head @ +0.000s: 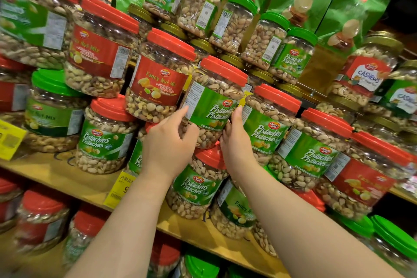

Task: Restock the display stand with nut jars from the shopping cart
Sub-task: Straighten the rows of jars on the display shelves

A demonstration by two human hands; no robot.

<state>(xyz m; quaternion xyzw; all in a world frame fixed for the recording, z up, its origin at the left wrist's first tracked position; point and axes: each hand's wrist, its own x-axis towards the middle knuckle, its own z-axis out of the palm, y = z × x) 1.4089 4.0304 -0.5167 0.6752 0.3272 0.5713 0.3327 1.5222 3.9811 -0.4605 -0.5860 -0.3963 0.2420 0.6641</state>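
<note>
Wooden shelf (67, 178) crowded with jars; both hands (168, 142) clasp a pistachio jar (211, 106).

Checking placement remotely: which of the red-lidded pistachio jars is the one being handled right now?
The pistachio jar in the stack's middle, right of the Fancy Nut Mix jar. Only it has the left hand and right hand on its sides.
</note>
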